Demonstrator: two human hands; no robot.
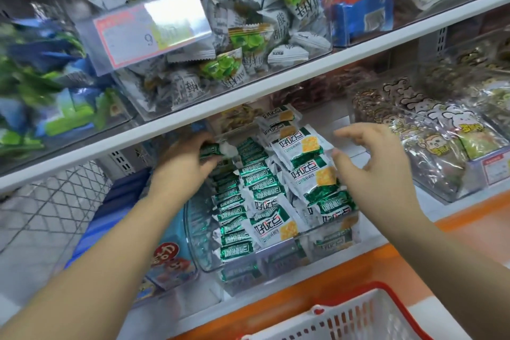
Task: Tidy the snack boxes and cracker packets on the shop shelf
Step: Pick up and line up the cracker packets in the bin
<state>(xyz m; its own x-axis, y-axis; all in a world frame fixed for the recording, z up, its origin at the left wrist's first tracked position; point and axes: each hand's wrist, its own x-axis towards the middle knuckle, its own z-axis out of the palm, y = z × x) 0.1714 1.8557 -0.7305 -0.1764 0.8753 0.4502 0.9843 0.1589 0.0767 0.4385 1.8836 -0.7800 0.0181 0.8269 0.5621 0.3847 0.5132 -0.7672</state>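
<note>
Judging from how things lie, the tidying is taken to be partway done. At the left of the lower shelf, a blue cardboard snack box with a cartoon print point(169, 257) is seen just beside the clear plastic bin point(197, 234). Along the bin's left wall, green-and-white foil cracker packets point(234, 210) are stood on edge in a fair row. Towards its right wall they are tipped and overlapped, so straightening is judged to be left there.

The left hand point(185, 165) is curled round one small green foil packet point(211, 149) at the bin's back left corner. The right hand point(378, 163) is held open with fingers spread over the loose packets near the right wall; whether the thumb touches them cannot be told.

Headroom is judged tight, as the white upper shelf edge point(248, 103) runs close above the left hand. A strip of bare shelf is left between the bin and a clear tray of cartoon-printed bags point(441, 163). Below the orange front edge point(345, 265), a red-and-white plastic basket point(367, 315) is placed.
</note>
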